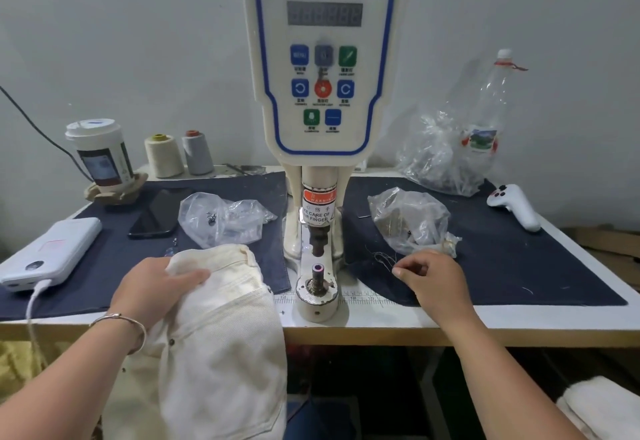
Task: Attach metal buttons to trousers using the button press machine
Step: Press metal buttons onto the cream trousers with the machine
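Cream trousers (221, 328) hang over the table's front edge, left of the button press machine (323, 58). My left hand (156, 287) grips their bunched waistband. The machine's lower die (317, 271) stands bare under the punch (317, 242), with no fabric on it. My right hand (431, 276) hovers with curled fingers over the dark cloth, right of the die and just in front of a plastic bag of metal buttons (408, 221). Whether its fingertips pinch a button is hidden. A second bag with a few metal parts (221, 219) lies behind the trousers.
A dark cloth mat (519, 266) covers the table on both sides of the machine. At the left are a power bank (52, 252), a phone (156, 214), a cup (100, 152) and two thread cones (180, 155). At the right lie a white handheld controller (516, 205), a bottle and a large bag (450, 155).
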A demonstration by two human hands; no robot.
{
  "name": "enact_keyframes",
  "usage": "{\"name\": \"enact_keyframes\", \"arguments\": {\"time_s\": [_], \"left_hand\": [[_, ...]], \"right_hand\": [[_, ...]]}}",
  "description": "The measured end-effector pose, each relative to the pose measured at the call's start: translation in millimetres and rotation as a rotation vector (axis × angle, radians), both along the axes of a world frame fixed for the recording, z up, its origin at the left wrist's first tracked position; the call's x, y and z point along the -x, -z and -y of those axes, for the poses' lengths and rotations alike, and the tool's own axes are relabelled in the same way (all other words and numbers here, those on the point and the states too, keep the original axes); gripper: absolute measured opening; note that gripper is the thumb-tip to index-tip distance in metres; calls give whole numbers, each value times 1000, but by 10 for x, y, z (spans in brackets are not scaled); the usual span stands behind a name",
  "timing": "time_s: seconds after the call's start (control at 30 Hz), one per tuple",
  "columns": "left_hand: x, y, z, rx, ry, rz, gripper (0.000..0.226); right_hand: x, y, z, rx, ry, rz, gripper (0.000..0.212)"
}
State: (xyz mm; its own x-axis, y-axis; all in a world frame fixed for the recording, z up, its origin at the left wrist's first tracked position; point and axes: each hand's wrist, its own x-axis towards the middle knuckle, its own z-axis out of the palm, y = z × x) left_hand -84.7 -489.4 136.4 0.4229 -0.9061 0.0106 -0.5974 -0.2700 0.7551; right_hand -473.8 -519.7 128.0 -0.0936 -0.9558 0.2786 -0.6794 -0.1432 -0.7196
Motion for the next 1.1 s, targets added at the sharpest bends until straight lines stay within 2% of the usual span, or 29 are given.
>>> {"name": "enact_keyframes", "arguments": {"time_s": [0.1, 0.23, 0.5, 0.67, 0.87, 1.1], "left_hand": [[7, -11, -10, -13, -7, 5, 25], [10, -21, 0, -30, 4, 38, 30], [7, -9, 17, -26, -2, 41, 28], [12, -19, 10, -20, 0, 32, 26], [7, -9, 3, -16, 0, 37, 25], [18, -14, 0, -17, -11, 22, 23]], "right_hand": [[-284, -170, -79, 80, -109, 229, 21], [-675, -317, -192, 108, -288, 303, 11], [-794, -349, -236, -18, -357, 284, 6], [-863, -381, -212, -35, -357, 308, 11], [-859, -405, -194, -37, -341, 275, 12], [-826, -416, -175, 45, -391, 157, 3]]}}
